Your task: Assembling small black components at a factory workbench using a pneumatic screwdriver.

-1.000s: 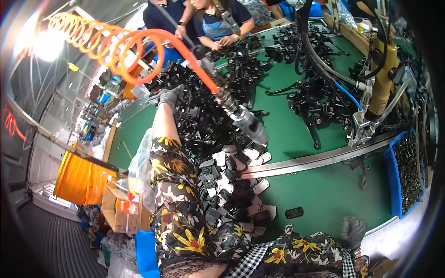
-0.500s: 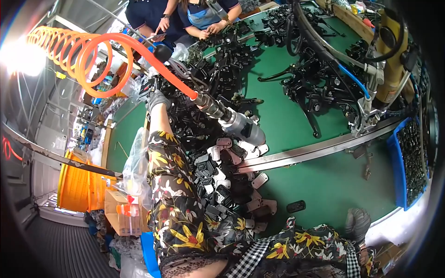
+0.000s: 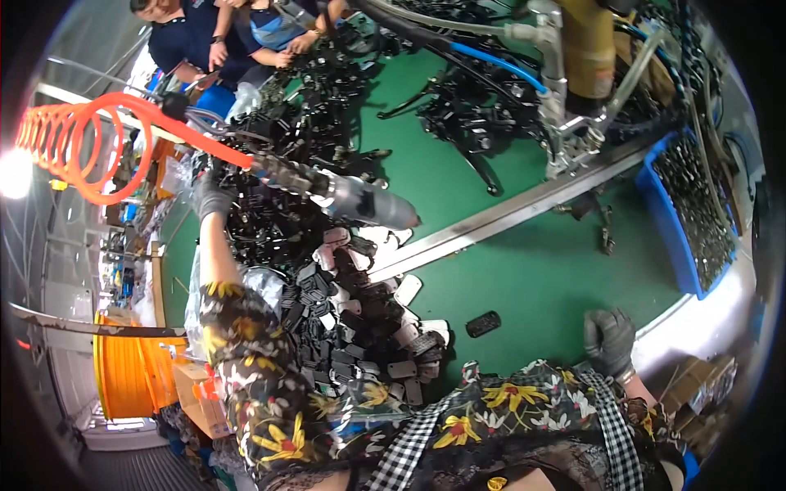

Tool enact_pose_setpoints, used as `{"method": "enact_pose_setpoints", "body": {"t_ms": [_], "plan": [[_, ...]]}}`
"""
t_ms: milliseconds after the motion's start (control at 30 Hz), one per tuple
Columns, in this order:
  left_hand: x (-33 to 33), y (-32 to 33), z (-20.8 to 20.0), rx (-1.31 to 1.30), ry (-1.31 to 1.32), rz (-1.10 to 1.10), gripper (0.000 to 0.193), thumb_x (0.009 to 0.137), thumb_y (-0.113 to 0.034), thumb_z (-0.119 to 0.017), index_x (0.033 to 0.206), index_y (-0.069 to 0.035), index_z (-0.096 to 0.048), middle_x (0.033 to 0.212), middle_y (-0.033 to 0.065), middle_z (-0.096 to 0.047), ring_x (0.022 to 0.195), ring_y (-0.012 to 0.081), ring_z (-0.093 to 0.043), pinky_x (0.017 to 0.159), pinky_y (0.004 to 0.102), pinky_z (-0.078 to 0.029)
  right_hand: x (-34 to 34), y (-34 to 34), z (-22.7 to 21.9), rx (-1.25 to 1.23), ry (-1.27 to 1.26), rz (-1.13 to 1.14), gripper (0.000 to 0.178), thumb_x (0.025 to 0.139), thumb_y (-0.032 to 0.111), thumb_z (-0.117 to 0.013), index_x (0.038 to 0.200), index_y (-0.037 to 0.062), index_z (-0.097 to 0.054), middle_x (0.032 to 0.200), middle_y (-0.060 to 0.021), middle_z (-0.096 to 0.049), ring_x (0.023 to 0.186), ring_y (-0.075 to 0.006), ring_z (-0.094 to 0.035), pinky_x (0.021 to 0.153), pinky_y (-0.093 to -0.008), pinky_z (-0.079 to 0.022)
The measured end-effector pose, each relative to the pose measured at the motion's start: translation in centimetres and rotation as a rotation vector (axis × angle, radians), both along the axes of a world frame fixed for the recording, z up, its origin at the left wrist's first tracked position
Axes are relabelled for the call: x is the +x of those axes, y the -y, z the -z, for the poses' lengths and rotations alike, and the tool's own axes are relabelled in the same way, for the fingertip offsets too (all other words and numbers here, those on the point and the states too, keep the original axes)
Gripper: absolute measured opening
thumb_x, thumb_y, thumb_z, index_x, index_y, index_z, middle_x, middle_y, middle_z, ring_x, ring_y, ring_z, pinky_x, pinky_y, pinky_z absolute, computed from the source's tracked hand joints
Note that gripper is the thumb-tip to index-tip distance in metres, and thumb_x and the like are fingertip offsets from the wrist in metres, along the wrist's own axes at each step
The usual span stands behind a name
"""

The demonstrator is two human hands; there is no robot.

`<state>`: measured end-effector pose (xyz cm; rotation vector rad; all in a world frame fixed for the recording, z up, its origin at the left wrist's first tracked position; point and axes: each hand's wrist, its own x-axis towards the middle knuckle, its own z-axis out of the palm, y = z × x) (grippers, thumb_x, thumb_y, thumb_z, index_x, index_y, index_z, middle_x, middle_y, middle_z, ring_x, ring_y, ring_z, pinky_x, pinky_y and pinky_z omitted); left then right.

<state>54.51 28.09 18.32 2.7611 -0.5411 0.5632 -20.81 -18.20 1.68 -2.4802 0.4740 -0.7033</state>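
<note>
My left hand [image 3: 214,196], in a grey glove, reaches far out to the left edge of a heap of black lever assemblies [image 3: 278,196]. Its fingers close among the dark parts; what they grip is hard to make out. My right hand [image 3: 610,340], also gloved, rests near the table's front right edge with its fingers curled and nothing visible in them. Between my arms lies a pile of small black and silver plates [image 3: 327,319]. One black oblong plate [image 3: 483,324] lies apart on the green table [image 3: 532,286].
An air screwdriver [image 3: 368,203] hangs over the heap on an orange coiled hose [image 3: 123,106]. A metal rail [image 3: 508,209] crosses the table. At right are a blue bin [image 3: 675,221] of small parts and a yellow-bodied tool [image 3: 588,57]. Two people [image 3: 246,41] work at the far left.
The view has shifted, so the table and tool appear farther left and higher. My left hand stays at the heap's edge. My right hand has come forward slightly over the table edge, fingers curled.
</note>
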Motion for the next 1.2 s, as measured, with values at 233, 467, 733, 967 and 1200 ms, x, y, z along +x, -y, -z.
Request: {"method": "enact_pose_setpoints", "body": {"t_ms": [233,467,733,967,1200], "plan": [[-34.8,22.3,1.0,-0.396,0.781,0.124,0.015,0.087,-0.013,-0.067,0.093,0.000,-0.063,0.087,0.0104,-0.065,0.081,0.0208,-0.063,0.078,0.0307,-0.052,-0.6,-0.3,0.4,-0.019,-0.103,0.096,0.011,0.081,0.010,-0.065,0.091,0.0082,-0.060,0.078,-0.0124,-0.060,0.069,-0.0349,-0.058,0.064,-0.0448,-0.045],[-44.1,40.9,8.0,-0.031,-0.259,0.488,0.071,0.073,-0.034,-0.079,0.134,-0.013,-0.050,0.147,0.0232,-0.034,0.131,0.0399,-0.038,0.106,0.0446,-0.038,-0.5,-0.1,-0.1,-0.013,-0.048,0.046,0.010,0.080,0.012,-0.068,0.087,0.0090,-0.063,0.076,-0.0108,-0.061,0.067,-0.0325,-0.060,0.060,-0.0427,-0.047],[-32.6,50.5,15.5,0.402,-0.329,0.315,0.068,0.075,-0.047,-0.074,0.135,-0.026,-0.050,0.136,0.0127,-0.049,0.123,0.0392,-0.049,0.100,0.0459,-0.044,0.0,-0.6,-0.6,0.000,0.033,0.057,0.010,0.079,0.009,-0.068,0.087,0.0075,-0.062,0.077,-0.0113,-0.063,0.069,-0.0316,-0.061,0.062,-0.0414,-0.049],[-38.9,46.1,13.6,-0.126,-0.892,0.430,0.061,0.079,-0.035,-0.078,0.129,-0.009,-0.055,0.111,0.0089,-0.064,0.090,0.0223,-0.063,0.075,0.0387,-0.055,-1.0,0.3,0.1,0.027,0.016,0.086,0.009,0.081,0.009,-0.068,0.087,0.0064,-0.062,0.078,-0.0120,-0.063,0.069,-0.0323,-0.062,0.061,-0.0408,-0.049],[-44.2,37.5,10.1,-0.390,-0.999,0.346,0.048,0.076,-0.031,-0.081,0.107,0.001,-0.065,0.094,0.0086,-0.070,0.082,0.0178,-0.065,0.073,0.0300,-0.053,4.2,1.6,-3.7,0.328,0.083,-0.078,0.017,0.085,0.010,-0.066,0.102,0.0036,-0.063,0.083,-0.0122,-0.065,0.070,-0.0316,-0.063,0.064,-0.0368,-0.052]]}}
